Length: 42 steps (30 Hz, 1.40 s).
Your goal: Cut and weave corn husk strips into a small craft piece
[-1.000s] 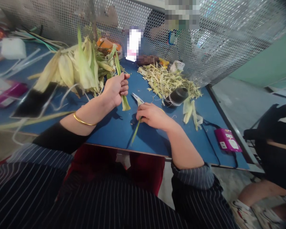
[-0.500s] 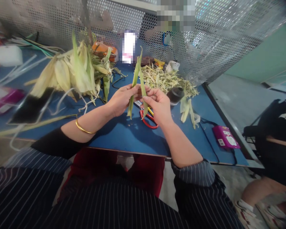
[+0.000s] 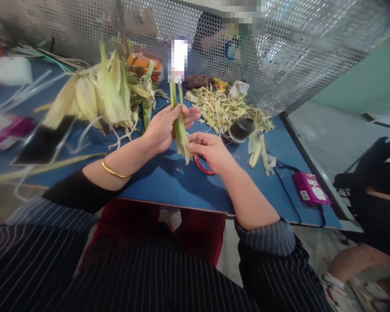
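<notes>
My left hand (image 3: 169,126) pinches two narrow green corn husk strips (image 3: 179,135) between thumb and fingers, above the blue table; its other fingers stretch out to the right. The strips stand nearly upright, side by side and partly overlapping. Closed at the fingertips, my right hand (image 3: 211,150) grips the lower part of the right-hand strip. Beneath my right hand lies a pair of scissors, of which only a red handle (image 3: 204,168) shows. Right of that hand, a black spool of thread (image 3: 241,130) lies tilted on the table.
A pile of corn husks (image 3: 100,93) is at the left, and shredded husk bits (image 3: 227,106) are heaped behind the spool. A purple packet (image 3: 311,187) lies near the right edge. A perforated metal screen (image 3: 279,52) rises behind the table. Another person sits at the far right.
The two strips, previously held apart one in each hand, are now together in my left hand. My right hand has moved down to the lower end of one strip.
</notes>
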{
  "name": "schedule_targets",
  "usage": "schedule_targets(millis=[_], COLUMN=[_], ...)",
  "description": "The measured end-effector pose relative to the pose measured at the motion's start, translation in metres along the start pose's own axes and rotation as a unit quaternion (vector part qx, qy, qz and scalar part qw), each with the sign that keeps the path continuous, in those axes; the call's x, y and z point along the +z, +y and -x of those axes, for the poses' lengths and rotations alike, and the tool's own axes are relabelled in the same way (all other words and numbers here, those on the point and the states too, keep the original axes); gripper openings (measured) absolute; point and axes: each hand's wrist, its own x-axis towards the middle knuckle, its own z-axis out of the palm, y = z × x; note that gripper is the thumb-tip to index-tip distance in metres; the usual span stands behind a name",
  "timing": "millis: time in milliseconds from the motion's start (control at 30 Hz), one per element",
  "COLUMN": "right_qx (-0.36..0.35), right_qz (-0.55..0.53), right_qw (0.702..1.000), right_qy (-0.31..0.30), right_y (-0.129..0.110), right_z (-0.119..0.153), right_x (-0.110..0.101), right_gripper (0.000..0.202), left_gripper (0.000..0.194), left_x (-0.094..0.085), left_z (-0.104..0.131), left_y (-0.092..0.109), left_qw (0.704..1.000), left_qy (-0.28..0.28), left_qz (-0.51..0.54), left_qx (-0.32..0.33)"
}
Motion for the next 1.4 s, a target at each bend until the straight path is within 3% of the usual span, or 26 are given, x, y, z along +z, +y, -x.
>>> schedule_targets(millis=[100,200,300,433,633,867,1133,1300,1400], right_qx=[0.018,0.012,0.014,0.02,0.02,0.02,0.024,-0.054,-0.07], right_qz=[0.029,0.034,0.02,0.014,0.019,0.033,0.056,0.153,0.166], right_qw=[0.999,0.999,0.997,0.998,0.999,0.999,0.998,0.984,0.982], right_qy=[-0.024,0.034,0.074,0.057,0.041,0.026,-0.005,0.069,0.051], right_y=[0.0,0.0,0.002,0.005,0.006,0.006,0.008,0.008,0.01], right_z=[0.001,-0.001,-0.003,-0.003,-0.004,-0.003,-0.003,-0.003,-0.004], right_x=[0.001,0.003,0.004,0.005,0.007,0.007,0.005,0.004,0.009], right_gripper=[0.023,0.021,0.023,0.024,0.025,0.024,0.024,0.027,0.03], left_gripper=[0.012,0.013,0.018,0.019,0.02,0.026,0.03,0.028,0.026], left_x=[-0.004,-0.006,-0.004,-0.002,-0.005,-0.011,-0.006,-0.003,0.001], left_z=[-0.007,-0.009,-0.007,-0.004,-0.006,-0.011,-0.007,-0.001,0.005], left_y=[0.007,0.01,0.007,0.002,0.007,0.011,0.014,0.011,0.005], left_qw=[0.999,0.998,0.999,0.999,0.997,0.997,0.997,0.999,1.0], left_qy=[0.033,0.058,0.048,0.032,0.053,0.051,0.063,0.051,0.019], left_qz=[0.004,0.0,-0.003,-0.012,0.017,0.043,-0.003,-0.01,-0.004], left_qx=[0.026,0.029,0.015,-0.018,-0.051,-0.047,-0.035,-0.008,0.009])
